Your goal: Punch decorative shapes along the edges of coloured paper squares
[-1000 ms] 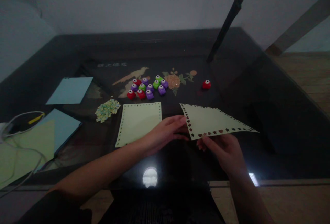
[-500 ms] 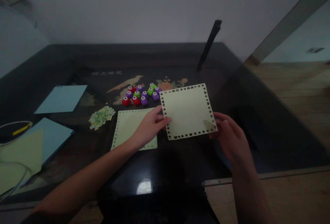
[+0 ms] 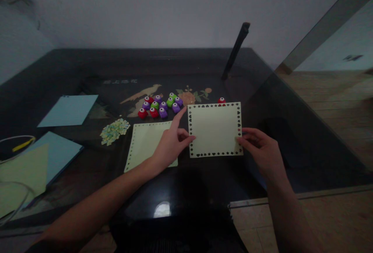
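A pale yellow-green sheet of paper [image 3: 215, 130], punched with small star and heart holes along its edges, is held up between both hands. My left hand [image 3: 171, 142] pinches its left edge with the thumb in front and the index finger stretched toward the top corner. On the right edge, my right hand [image 3: 259, 146] grips the sheet between thumb and fingers. Partly under my left arm lies a second punched sheet [image 3: 145, 140] on the dark table. Several red, green and purple craft punches [image 3: 154, 106] are grouped behind it. One red punch [image 3: 222, 100] shows just behind the held sheet.
A heap of paper bits [image 3: 115, 131] lies left of the second sheet. Blue sheets [image 3: 70, 110] and a yellow-green sheet [image 3: 26, 179] are at the left, near a white cord and a yellow object [image 3: 23, 144]. A black post [image 3: 236, 51] rises at the back right.
The held sheet has turned level and shifted slightly right, uncovering a red punch behind it. My left index finger has extended upward along the edge. My right thumb now shows on the sheet's front.
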Demonstrator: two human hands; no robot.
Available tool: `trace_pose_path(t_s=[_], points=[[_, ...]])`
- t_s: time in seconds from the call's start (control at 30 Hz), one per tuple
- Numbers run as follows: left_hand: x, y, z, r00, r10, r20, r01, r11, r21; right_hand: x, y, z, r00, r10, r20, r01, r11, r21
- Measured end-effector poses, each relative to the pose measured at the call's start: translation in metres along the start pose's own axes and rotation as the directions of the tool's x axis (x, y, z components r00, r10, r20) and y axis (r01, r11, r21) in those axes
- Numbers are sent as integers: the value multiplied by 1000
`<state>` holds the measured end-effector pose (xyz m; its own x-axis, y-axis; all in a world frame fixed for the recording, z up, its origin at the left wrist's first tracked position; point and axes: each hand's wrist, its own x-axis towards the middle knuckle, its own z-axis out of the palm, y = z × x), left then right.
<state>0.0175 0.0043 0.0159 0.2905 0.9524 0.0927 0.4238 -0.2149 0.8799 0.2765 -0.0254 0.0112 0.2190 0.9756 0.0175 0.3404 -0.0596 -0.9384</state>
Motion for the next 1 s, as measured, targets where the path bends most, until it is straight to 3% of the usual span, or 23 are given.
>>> trace_pose_path(t_s=[0.13, 0.27, 0.5, 0.63, 0.83, 1.0], points=[[4, 3, 4, 998, 59, 25, -62, 986, 157, 2, 2, -3, 1000, -5, -22, 4, 1000, -19], [19, 10, 15, 981, 114, 156, -161, 929, 334, 9, 3, -14, 998, -22, -56, 19, 998, -53], [37, 21, 43, 943, 31, 330, -210, 826, 523, 21, 13, -37, 1000, 27, 14, -25, 990, -142], [38, 12, 54, 929, 41, 368, -260, 779, 570, 21, 23, -37, 997, 45, 70, -30, 979, -200], [35, 4, 61, 925, 64, 373, -296, 738, 607, 20, 31, -34, 999, 22, 43, -8, 951, -308], [34, 8, 60, 911, 189, 366, -395, 650, 649, 19, 35, -33, 1000, -22, 5, 22, 905, -424]])
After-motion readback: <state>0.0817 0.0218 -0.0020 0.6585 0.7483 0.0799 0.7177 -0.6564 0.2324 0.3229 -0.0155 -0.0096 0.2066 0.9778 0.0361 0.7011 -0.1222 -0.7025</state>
